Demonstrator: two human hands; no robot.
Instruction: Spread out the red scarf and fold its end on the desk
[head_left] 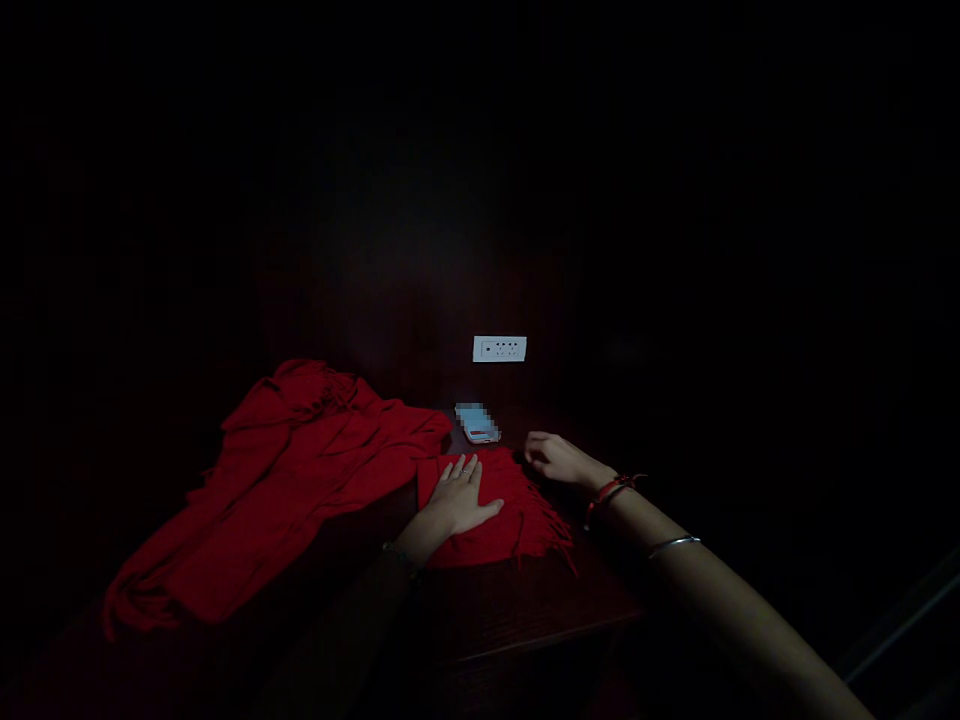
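A red fringed scarf (499, 545) lies folded into a flat rectangle on the dark wooden surface, its fringe spread toward the right. My left hand (459, 500) rests flat on it, palm down, fingers stretched and thumb apart, with a ring on one finger. Beside the far end of the fringe is my right hand (555, 458), its fingers curled together; whether fringe strands are pinched in them is hidden. To the left, a larger loose heap of red fringed cloth (300, 470) spreads in creases, its right end close to the folded scarf.
A phone-like device (476, 422) with a lit, blurred screen lies just beyond the folded scarf. A white socket panel (499, 349) is on the dark wall behind. The wooden surface (525, 605) has its front edge close to me. Deep shadow hides the surroundings.
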